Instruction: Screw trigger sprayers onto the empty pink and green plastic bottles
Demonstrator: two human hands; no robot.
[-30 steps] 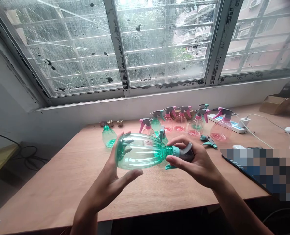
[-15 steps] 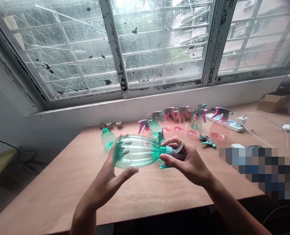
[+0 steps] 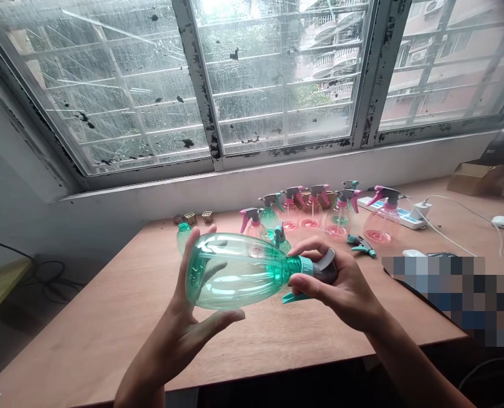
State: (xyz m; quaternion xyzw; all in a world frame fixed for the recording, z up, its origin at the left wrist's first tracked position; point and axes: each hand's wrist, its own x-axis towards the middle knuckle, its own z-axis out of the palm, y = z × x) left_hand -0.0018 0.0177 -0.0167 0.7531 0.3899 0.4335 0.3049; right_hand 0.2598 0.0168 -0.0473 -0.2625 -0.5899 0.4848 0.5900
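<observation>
A transparent green spray bottle (image 3: 235,275) lies sideways in the air above the table, its base to the left. My left hand (image 3: 184,317) cups that base, with the thumb stretched along the underside and the fingers behind it, partly seen through the plastic. At the neck, my right hand (image 3: 341,289) pinches the teal collar (image 3: 306,265) of the grey spray head (image 3: 326,266) between thumb and fingers. The teal trigger (image 3: 295,297) points down below the neck. Behind my left fingers stands a green bottle without a spray head (image 3: 183,235).
Several pink and green spray bottles (image 3: 311,212) stand along the back of the table (image 3: 107,317). A loose spray head (image 3: 361,245) lies right of them. Further right are a power strip (image 3: 405,215) with cables, a cardboard box (image 3: 475,178) and a blurred-out area. Small blocks (image 3: 207,217) sit near the wall.
The bottle's base has swung lower and nearer to me, and my left hand has shifted left with it. My right hand went slightly left, then back right, still on the collar.
</observation>
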